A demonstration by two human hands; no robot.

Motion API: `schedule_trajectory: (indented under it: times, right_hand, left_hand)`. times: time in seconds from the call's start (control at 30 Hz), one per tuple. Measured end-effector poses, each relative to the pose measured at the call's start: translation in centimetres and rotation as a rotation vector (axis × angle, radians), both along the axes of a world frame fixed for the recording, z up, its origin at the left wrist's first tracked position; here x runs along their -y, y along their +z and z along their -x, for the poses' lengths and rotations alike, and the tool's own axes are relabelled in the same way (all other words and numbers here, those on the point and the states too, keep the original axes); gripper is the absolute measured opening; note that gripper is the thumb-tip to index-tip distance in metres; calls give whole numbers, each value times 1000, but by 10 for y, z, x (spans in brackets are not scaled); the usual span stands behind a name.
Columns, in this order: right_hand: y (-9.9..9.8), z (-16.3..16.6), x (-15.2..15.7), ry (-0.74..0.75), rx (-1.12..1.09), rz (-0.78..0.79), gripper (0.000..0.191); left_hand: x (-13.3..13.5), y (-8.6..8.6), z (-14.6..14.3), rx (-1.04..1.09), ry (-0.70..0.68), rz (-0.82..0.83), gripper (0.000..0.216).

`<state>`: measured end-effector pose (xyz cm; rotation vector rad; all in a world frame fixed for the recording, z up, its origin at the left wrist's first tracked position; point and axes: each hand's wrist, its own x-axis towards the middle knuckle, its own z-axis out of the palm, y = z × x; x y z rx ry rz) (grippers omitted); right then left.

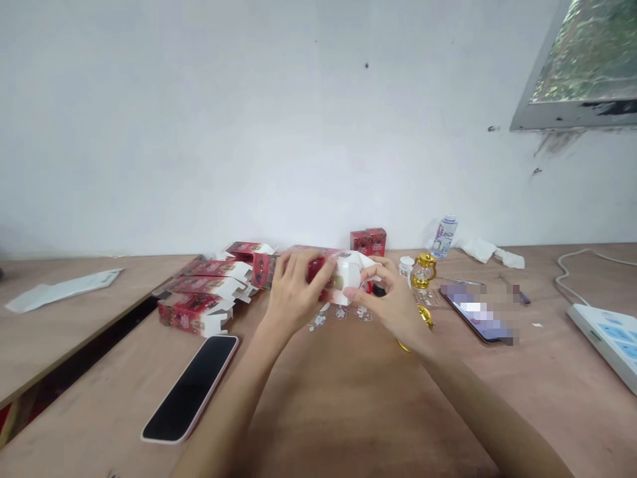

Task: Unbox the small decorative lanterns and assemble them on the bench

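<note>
Above the middle of the table, my left hand (294,292) is wrapped around a red printed carton (340,277) lying on its side. The carton's white end faces right. There my right hand (387,292) is closed, thumb and fingers at the white end flap (353,271). My fingers hide part of the flap and any contents. Below the hands lie several small clear-and-white pieces (340,312). Just behind my right hand stand a small gold lantern (424,271) and a white one (406,267). Gold parts (426,316) lie partly hidden by my right wrist.
Several red cartons with open flaps (192,313) lie at left; two closed cartons (368,241) stand by the wall. One phone (194,392) lies front left, another (472,312) right. A bottle (444,236), tissues (490,253) and a power strip (604,335) are at right.
</note>
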<state>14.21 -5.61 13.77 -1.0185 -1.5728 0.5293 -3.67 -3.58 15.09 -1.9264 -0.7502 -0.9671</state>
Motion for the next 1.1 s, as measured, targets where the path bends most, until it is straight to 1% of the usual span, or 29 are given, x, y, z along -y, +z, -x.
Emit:
schedule_trajectory:
  times: [0.1, 0.17, 0.27, 0.3, 0.37, 0.43, 0.5, 0.53, 0.57, 0.63, 0.7, 0.77, 0.83, 0.87, 0.97, 1.0, 1.03, 1.1]
  right_hand:
    - [-3, 5, 1, -145, -37, -113, 28]
    - [-2, 5, 4, -189, -2, -233, 22]
    - [2, 2, 10, -141, 141, -423, 5]
    - [3, 2, 11, -102, 200, -475, 5]
    - [3, 0, 10, -36, 291, -540, 14]
    - [2, 0, 6, -22, 321, -592, 27]
    - [1, -2, 2, -71, 354, -670, 40]
    - [1, -3, 0, -107, 397, -715, 43]
    - [2, -5, -2, -146, 456, -760, 44]
    - [5, -11, -2, -230, 557, -839, 38]
    - [9, -18, -1, -282, 594, -916, 31]
    - [9, -22, 0, -281, 597, -973, 25]
    - [6, -23, 0, -260, 593, -982, 22]
    - [4, -23, 1, -246, 596, -970, 21]
    - [-5, -25, 4, -168, 716, -860, 21]
    - [-8, -28, 4, -147, 776, -808, 24]
    - [-12, -34, 5, -144, 827, -754, 29]
    - [-22, -49, 4, -196, 887, -639, 37]
  left_hand:
    - [-3, -1, 0, 22, 16, -56, 40]
    - [-5, -2, 1, 41, 13, -48, 42]
    - [-9, -3, 6, 67, -25, 12, 42]
    - [-11, -3, 9, 68, -45, 31, 41]
    - [-13, -5, 13, 62, -92, 48, 37]
    - [-14, -6, 17, 42, -163, 56, 33]
    - [-13, -6, 18, 27, -258, 84, 29]
    - [-11, -6, 18, 24, -305, 106, 28]
    - [-9, -5, 17, 17, -343, 132, 27]
    - [-3, -4, 14, -14, -388, 185, 27]
    - [5, -3, 11, -65, -371, 229, 29]
    - [12, -3, 12, -104, -282, 259, 32]
    - [15, -4, 19, -114, -197, 246, 34]
    - [15, -5, 26, -126, -178, 232, 34]
    - [4, -3, 58, -137, -173, 201, 29]
    - [-3, 0, 72, -103, -149, 200, 27]
    - [-11, 3, 87, -16, -96, 184, 25]
    - [-31, 9, 118, 169, 71, 182, 28]
